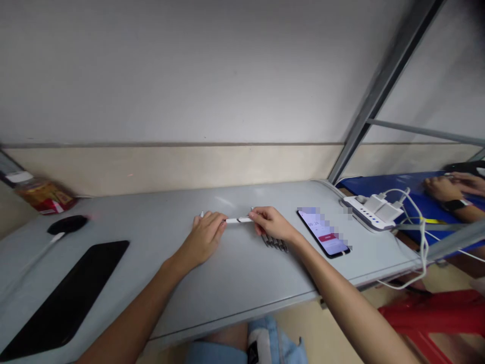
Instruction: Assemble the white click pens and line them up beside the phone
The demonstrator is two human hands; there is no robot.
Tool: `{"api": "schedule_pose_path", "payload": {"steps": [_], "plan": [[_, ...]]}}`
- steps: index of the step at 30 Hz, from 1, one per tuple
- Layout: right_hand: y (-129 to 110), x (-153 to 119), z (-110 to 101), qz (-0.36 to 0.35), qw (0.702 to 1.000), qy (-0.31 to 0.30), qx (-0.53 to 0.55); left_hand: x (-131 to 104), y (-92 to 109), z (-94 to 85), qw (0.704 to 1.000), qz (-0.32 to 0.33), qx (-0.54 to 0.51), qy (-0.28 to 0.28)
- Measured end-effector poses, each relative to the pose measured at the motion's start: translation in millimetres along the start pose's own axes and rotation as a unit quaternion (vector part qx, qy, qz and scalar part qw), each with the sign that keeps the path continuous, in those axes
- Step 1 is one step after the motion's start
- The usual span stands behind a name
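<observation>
A slim white pen [238,220] is stretched sideways between my two hands, just over the grey table. My left hand [206,235] has its fingers closed around the pen's left end, palm down. A small pale tip [202,214] pokes out beyond those fingers; I cannot tell what it belongs to. My right hand [273,222] pinches the pen's right end between thumb and fingers. Partly hidden under that hand, several pens [277,244] lie side by side, with only their dark, shiny ends showing.
A lit phone [324,232] lies right of my hands, near a white power strip [369,212] with plugs and cables. On the left are a black mat [71,298], a round black charger [67,225] and a bottle [43,194]. Another person's hands [450,187] rest over a blue table.
</observation>
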State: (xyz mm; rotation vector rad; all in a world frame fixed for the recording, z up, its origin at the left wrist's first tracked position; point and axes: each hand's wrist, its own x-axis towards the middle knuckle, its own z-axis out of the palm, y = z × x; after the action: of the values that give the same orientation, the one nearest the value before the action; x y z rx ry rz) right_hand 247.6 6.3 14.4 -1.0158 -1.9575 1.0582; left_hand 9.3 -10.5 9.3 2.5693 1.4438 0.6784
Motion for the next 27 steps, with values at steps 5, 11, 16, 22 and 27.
{"api": "schedule_pose_path", "payload": {"steps": [5, 11, 16, 22, 27], "plan": [[0.2, -0.9, 0.2, -0.019, 0.999, 0.026, -0.014, -0.2, -1.2, 1.2, 1.0, -0.012, -0.005, 0.002], [1.5, 0.0, -0.9, 0.008, 1.0, 0.011, -0.021, 0.9, -2.5, 1.4, 1.0, -0.004, -0.005, 0.005], [4.3, 0.6, -1.9, -0.021, 0.999, 0.021, -0.044, 0.7, -2.8, 1.3, 1.0, -0.006, 0.003, 0.001], [3.4, 0.4, -2.9, -0.039, 0.998, 0.03, -0.032, 0.6, -0.3, -0.5, 1.0, -0.007, 0.007, -0.007], [2.5, 0.5, -3.8, -0.004, 0.998, 0.03, -0.055, 0.3, 0.2, -1.3, 1.0, -0.005, 0.007, -0.007]]}}
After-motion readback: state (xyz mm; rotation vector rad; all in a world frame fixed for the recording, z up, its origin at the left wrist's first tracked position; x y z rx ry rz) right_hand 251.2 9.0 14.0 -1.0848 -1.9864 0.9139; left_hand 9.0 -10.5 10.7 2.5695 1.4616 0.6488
